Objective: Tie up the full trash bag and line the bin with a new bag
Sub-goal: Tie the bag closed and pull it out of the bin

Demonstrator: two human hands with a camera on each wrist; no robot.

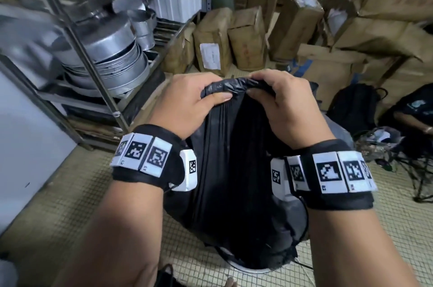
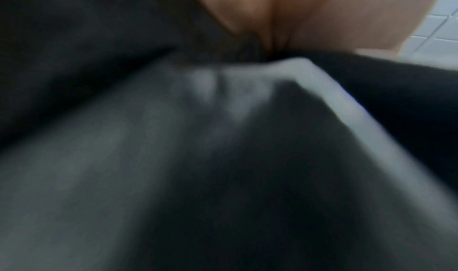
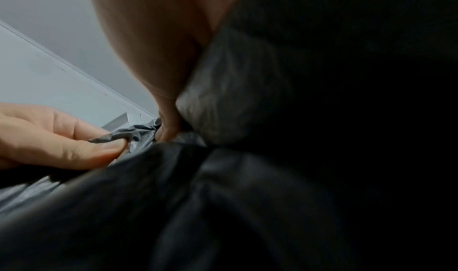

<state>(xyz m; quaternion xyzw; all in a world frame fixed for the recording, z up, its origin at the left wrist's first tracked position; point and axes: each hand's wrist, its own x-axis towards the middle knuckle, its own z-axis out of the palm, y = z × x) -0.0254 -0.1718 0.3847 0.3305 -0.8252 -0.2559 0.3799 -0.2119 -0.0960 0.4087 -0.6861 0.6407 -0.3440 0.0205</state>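
A black trash bag (image 1: pixel 236 169) hangs stretched between my hands and the floor, its lower part bulging at the bottom of the head view. Its top edge is gathered into a rolled band. My left hand (image 1: pixel 199 97) pinches the left end of that band between thumb and fingers. My right hand (image 1: pixel 267 90) pinches the right end, close beside the left. In the right wrist view my left hand (image 3: pixel 62 142) pinches crumpled grey-black plastic and the bag (image 3: pixel 223 197) fills the rest. The left wrist view is blurred, filled by the bag (image 2: pixel 173 157) under my palm. A pale rim, perhaps the bin (image 1: pixel 253 269), shows under the bag.
A metal rack (image 1: pixel 93 69) with stacked steel pans stands at the left. Cardboard boxes (image 1: pixel 253 36) crowd the back and right. A dark backpack (image 1: pixel 353 104) and a seated person's arm (image 1: pixel 414 123) are at the right. The floor (image 1: pixel 70 193) is small beige tiles.
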